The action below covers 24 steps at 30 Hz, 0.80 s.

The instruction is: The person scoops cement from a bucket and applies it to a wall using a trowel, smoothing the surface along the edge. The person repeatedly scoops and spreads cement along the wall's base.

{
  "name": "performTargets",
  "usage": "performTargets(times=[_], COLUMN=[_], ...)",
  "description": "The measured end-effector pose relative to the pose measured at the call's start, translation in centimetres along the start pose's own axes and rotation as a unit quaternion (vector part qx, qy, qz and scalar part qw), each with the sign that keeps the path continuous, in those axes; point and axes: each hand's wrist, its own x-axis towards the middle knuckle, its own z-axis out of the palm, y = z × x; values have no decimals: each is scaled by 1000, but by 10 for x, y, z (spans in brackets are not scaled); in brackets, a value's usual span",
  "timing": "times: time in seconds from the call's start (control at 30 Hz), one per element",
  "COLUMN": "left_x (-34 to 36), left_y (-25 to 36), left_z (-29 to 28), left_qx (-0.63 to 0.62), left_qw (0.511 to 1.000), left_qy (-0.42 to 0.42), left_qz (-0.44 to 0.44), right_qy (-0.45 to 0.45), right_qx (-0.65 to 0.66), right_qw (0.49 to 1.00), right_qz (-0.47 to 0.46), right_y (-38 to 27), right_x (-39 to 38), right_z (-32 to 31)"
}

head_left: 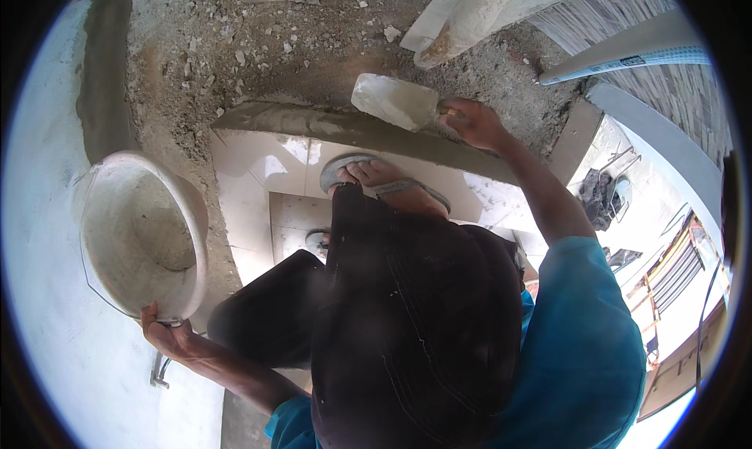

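My left hand [166, 338] grips the near rim of a pale, mortar-stained bucket [201, 249], which is tilted so its inside shows. A grey residue lies in the bucket, and its thin wire handle hangs on the left side. My right hand [474, 124] is closed round the handle of a trowel [394, 100]. The trowel's broad blade, smeared with pale mortar, points left over a strip of smooth grey mortar [352, 126]. That strip runs along the far edge of the light tiled step [243, 175].
Rubble and loose soil [258, 50] cover the ground beyond the strip. A mortar-crusted pale block [462, 26] and a curved white panel [634, 50] lie at the far right. My sandalled foot [384, 179] stands on the tiles. A tap [159, 375] juts from the left wall.
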Motion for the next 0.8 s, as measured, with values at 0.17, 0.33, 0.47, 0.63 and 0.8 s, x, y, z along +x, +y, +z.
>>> performTargets(times=[0.17,0.33,0.47,0.63,0.8], left_x=[16,27,30,50,45], left_y=[5,-8,-19,-28,-25], left_z=[-14,-25,-31,-50,-43], left_qx=[26,53,20,19,27], left_qw=[999,998,999,1000,1000], left_qy=[-4,27,20,3,-3], left_qz=[28,38,19,-17,-10], right_qy=[-2,20,15,51,62], right_qx=[-47,-107,-158,-179,-203], right_qw=[999,994,987,982,976], right_qz=[1,2,12,-28,-47], right_y=[43,60,46,42,14], right_x=[0,6,9,14,18], right_z=[16,28,29,43,51])
